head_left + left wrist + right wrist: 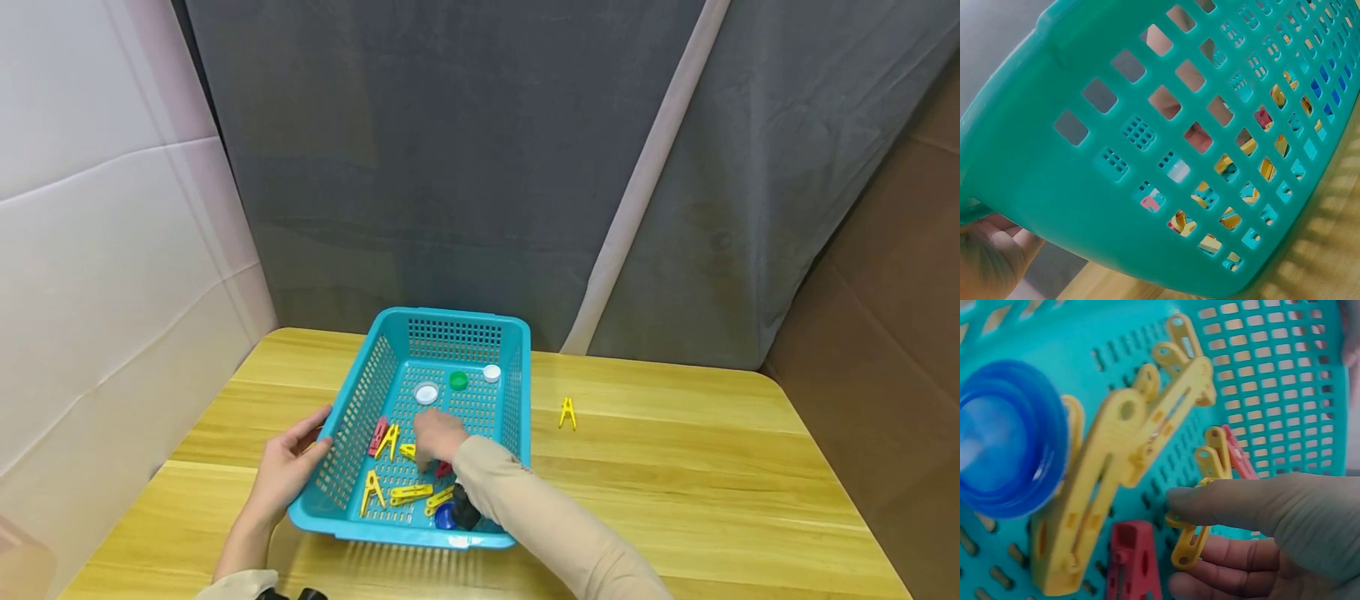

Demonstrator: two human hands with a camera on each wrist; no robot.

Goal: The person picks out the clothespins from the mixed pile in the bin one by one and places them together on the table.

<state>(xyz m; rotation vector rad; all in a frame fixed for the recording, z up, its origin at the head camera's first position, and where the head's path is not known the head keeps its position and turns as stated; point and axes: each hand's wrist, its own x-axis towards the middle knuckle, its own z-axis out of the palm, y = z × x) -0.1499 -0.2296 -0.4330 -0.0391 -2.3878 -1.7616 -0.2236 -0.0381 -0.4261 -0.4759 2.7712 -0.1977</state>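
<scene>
With fingers and thumb at its left rim, my left hand holds a turquoise plastic basket; the left wrist view has this hand under the rim. My right hand reaches inside the basket. In the right wrist view its thumb and fingers pinch a yellow clothespin. Around it lie more yellow clothespins, a red clothespin and a blue bottle cap. Another red clothespin lies near the basket's left wall.
At the basket's far end lie two white caps and a green cap. A single yellow clothespin stays on the wooden table, right of the basket. Grey cloth hangs behind the table.
</scene>
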